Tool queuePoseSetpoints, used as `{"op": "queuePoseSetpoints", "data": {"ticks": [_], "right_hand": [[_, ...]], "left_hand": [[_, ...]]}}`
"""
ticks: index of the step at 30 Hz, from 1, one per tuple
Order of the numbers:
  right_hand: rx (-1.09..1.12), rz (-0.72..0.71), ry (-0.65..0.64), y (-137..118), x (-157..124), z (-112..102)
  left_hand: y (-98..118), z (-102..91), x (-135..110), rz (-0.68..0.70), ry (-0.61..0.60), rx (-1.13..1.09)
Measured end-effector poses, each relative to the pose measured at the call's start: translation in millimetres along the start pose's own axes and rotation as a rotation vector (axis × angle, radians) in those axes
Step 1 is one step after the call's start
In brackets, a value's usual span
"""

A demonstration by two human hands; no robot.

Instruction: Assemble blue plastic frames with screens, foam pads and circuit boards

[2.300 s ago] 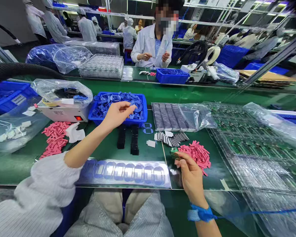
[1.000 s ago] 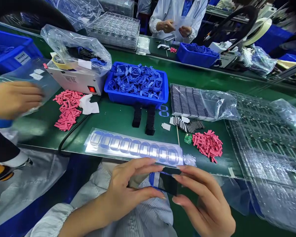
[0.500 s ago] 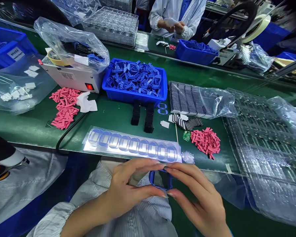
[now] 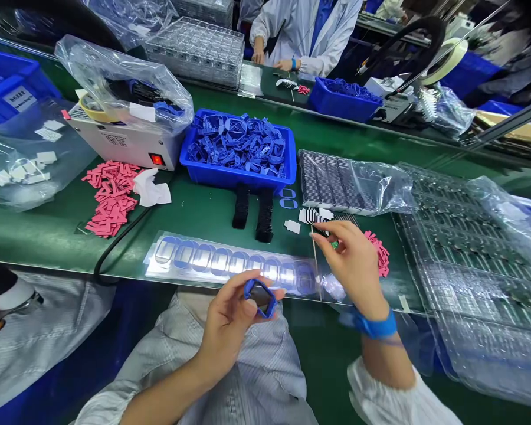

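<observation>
The left hand [image 4: 226, 330], low in the middle of the frame, is closed on a blue rounded-rectangular plastic frame [image 4: 248, 289], pinching it between thumb and fingertips above the lap. The frame's long axis tilts across the hand, and something dark shows through its opening. The right hand [image 4: 354, 265], wearing a blue fabric wrist strap [image 4: 374, 324], hovers up and to the right of the frame, over the green work surface [image 4: 62, 236]. Its fingers are curled, but I cannot tell whether they pinch anything. They are nearest a small green foil packet [image 4: 334, 244] and a heap of black-and-white striped strips [image 4: 323, 217], with a thin wooden stick [image 4: 315, 268] just beside them. The left hand is the nearer to a long clear film sheet carrying a row of blue-edged oval frames [image 4: 212, 262], which lies just beyond it. Further up the middle of the frame, a blue plastic crate [image 4: 230, 176] is heaped with similar blue frames, and two stacks of black pieces [image 4: 253, 215] stand before it. A pile of pink paper strips [image 4: 110, 198] lies at left.
</observation>
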State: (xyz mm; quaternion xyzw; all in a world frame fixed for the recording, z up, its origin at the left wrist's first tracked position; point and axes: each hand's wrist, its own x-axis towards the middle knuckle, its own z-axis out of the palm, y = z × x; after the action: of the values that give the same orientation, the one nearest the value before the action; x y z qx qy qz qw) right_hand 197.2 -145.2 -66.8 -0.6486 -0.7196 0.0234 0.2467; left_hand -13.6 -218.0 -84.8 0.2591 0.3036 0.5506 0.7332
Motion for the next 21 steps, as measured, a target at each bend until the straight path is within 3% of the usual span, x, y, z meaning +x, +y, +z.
{"op": "queuePoseSetpoints", "data": {"ticks": [5,12,21], "right_hand": [[-0.172,0.024,-0.121,27.3,21.7,19.9],[-0.171,0.015,-0.220,21.7,22.5,32.7],[-0.088,0.108,-0.214,22.2,30.2,44.1]], "left_hand": [[3.1,-5.4,-4.3,-0.088,0.053,-0.049],[-2.4,-11.6,-9.4,-0.208,-0.023,-0.090],[-2.1,-8.3,-9.4,-0.328,-0.026,-0.069]]}}
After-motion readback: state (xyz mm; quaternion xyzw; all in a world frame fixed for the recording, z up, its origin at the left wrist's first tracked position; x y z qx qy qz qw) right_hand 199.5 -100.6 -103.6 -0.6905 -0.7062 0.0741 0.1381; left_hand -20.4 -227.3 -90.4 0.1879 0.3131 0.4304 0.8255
